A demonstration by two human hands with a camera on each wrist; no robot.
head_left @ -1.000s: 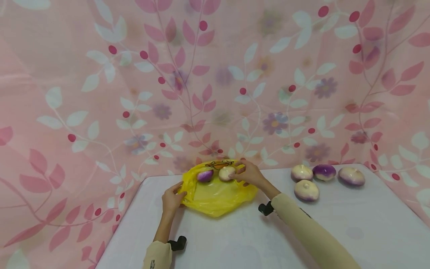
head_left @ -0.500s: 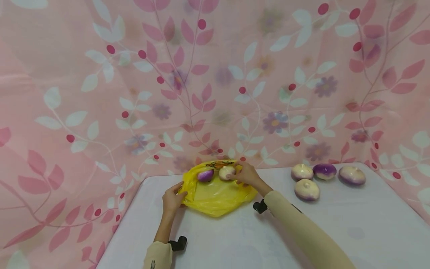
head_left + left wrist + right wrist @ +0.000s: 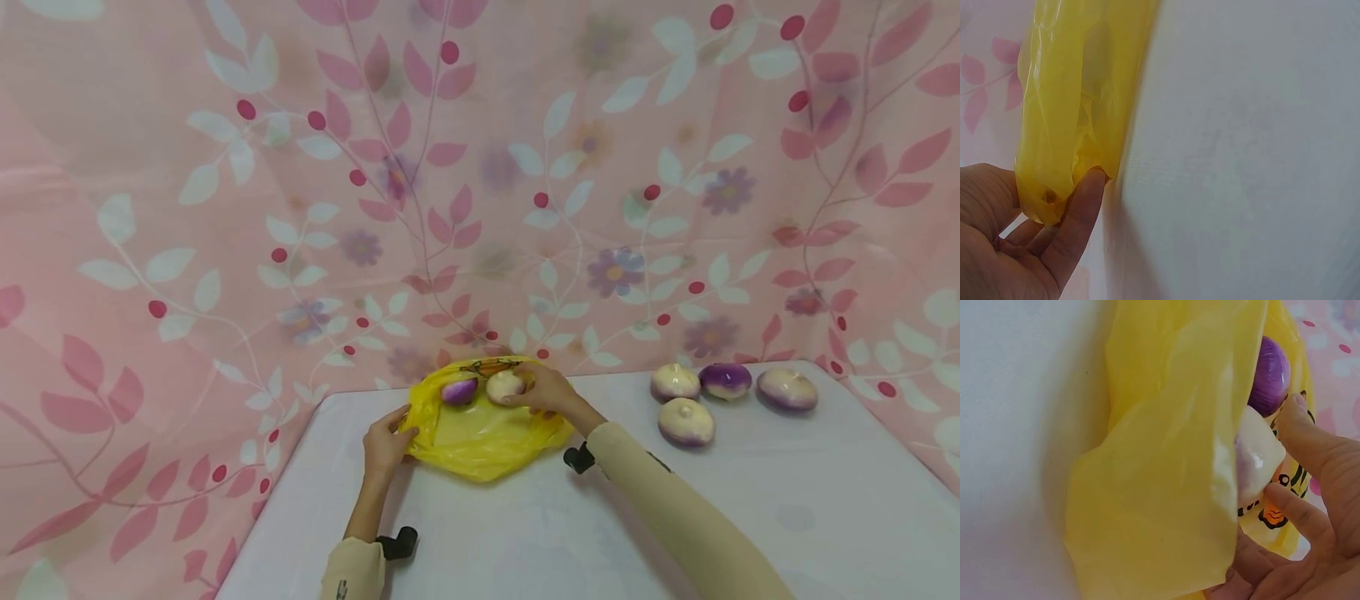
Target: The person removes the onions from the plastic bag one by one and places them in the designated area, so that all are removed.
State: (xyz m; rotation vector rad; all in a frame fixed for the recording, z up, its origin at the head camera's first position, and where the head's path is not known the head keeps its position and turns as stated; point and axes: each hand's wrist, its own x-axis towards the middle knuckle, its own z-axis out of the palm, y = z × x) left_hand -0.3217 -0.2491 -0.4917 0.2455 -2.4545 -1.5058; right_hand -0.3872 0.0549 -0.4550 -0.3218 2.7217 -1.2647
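A yellow plastic bag (image 3: 480, 462) lies on the table with its mouth spread open. Inside sit two turnips: a purple one (image 3: 459, 392) at left and a cream-white one (image 3: 504, 387) at right. My left hand (image 3: 384, 442) pinches the bag's left edge, thumb in front and fingers behind, as the left wrist view shows. My right hand (image 3: 551, 390) reaches into the right side of the bag, its thumb and a finger around the cream-white turnip (image 3: 1257, 453). In the right wrist view the bag's side (image 3: 1166, 469) hides part of both turnips and some fingertips.
Several more turnips are grouped at the table's back right: pale ones (image 3: 686, 422) and a purple-topped one (image 3: 725, 381). A white cloth covers the table (image 3: 510, 542). A pink floral curtain (image 3: 480, 167) hangs right behind its back edge.
My right hand has moved slightly left and closer around the cream-white turnip, which has shifted a little left. My left hand keeps its hold on the bag's edge.
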